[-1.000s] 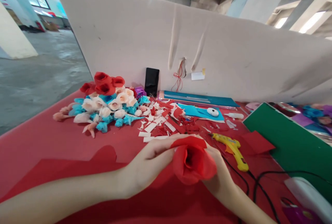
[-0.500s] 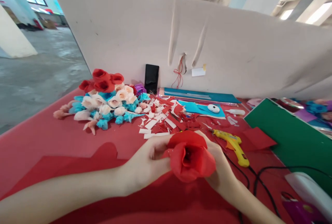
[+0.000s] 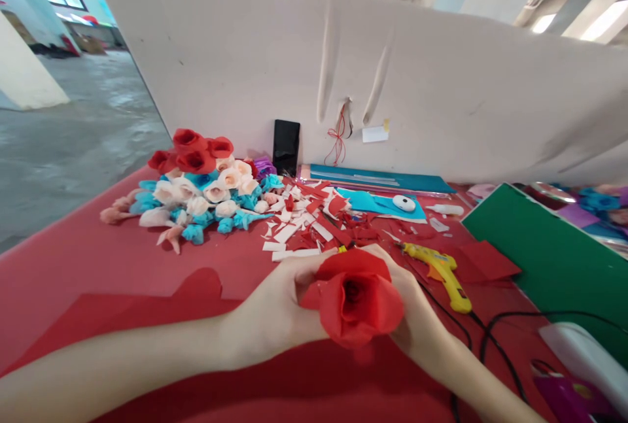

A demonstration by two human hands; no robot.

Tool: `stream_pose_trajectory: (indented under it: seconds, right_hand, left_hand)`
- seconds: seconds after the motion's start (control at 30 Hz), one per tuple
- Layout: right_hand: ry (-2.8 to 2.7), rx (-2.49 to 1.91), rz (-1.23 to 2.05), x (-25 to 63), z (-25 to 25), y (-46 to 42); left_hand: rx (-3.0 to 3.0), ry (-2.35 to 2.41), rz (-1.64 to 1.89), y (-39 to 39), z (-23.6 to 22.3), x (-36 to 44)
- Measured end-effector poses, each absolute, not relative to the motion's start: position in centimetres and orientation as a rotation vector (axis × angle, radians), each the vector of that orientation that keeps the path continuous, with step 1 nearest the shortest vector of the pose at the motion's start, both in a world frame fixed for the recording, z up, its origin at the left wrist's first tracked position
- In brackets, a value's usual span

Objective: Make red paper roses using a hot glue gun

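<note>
A red paper rose (image 3: 360,305) is held between both hands, its open top facing me. My left hand (image 3: 279,305) grips it from the left, with the thumb at a red petal and the other fingers mostly hidden behind. From the right, my right hand (image 3: 415,305) cups the flower, its fingertips hidden behind the bloom. A loose-looking petal (image 3: 350,263) stands up at the rose's far side. Under the hands lies a large red sheet (image 3: 147,312), and a cut red petal piece (image 3: 203,284) rests on its far edge.
A yellow glue gun (image 3: 441,276) with a black cord lies to the right, near a red paper square (image 3: 485,263). White and red scraps (image 3: 309,220) are heaped ahead. Paper flowers (image 3: 206,194) pile at left. A green board (image 3: 549,253) leans at right; a white panel (image 3: 245,50) stands behind.
The rose has shifted slightly left in my hands and turned a little. My left thumb has moved along the petal at its left side. Both hands keep their hold.
</note>
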State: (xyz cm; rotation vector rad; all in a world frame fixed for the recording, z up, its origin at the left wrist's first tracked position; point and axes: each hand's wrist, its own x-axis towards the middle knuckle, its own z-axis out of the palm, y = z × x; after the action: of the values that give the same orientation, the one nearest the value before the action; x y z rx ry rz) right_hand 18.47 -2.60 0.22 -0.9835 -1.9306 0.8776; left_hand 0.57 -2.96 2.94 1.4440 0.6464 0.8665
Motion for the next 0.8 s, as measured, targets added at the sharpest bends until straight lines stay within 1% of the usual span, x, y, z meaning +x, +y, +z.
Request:
stream_pose_trajectory:
  seconds: [0.2, 0.5, 0.67, 0.8]
  right_hand:
    - [-1.984, -0.936, 0.83, 18.5, 0.8, -2.8]
    - [-1.878, -1.004, 0.852, 18.4, -0.4, -2.6]
    - [-1.976, -0.936, 0.751, 18.4, 0.9, -2.7]
    - [-1.949, -0.98, 0.636, 18.5, 2.1, -2.6]
  left_hand:
    - [1.518, 0.706, 0.9, -3.0, 2.9, 0.6]
    - [1.503, 0.778, 0.896, -3.0, 2.7, 0.6]
    - [1.437, 0.742, 0.931, -2.9, 2.8, 0.6]
    - [1.324, 0.768, 1.011, -2.3, 3.3, 0.3]
